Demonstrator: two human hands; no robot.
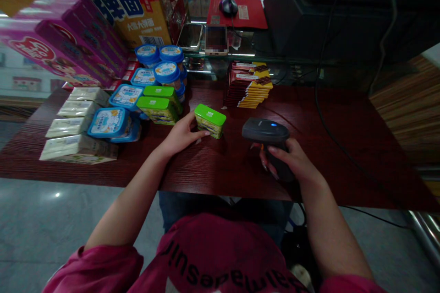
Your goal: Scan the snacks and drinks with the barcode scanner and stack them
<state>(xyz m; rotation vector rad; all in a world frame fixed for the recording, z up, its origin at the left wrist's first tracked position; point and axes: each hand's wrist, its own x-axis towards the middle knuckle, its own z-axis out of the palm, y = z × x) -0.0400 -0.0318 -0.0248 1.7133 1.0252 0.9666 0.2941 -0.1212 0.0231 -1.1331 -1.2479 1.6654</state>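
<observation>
My left hand [184, 135] is closed around the left end of a small green-lidded box [210, 121] on the dark red wooden counter. Fingers of my right hand [288, 158] wrap the handle of a black barcode scanner [264, 130], whose blue light is lit. The scanner's nose points left, toward the box, with a gap between them. Just left of my left hand stand two similar green-lidded boxes [158, 109]. A stack of red and yellow chocolate bar packs [249, 84] lies behind, between the two hands.
Blue-lidded tubs [127, 96] and pale wrapped packs [75, 126] fill the counter's left side. Purple boxes [75, 36] and a large carton [127, 9] rise behind them. On a glass shelf lie phones [190, 36] and a mouse [228, 6]. A black cable [330, 128] crosses the right side.
</observation>
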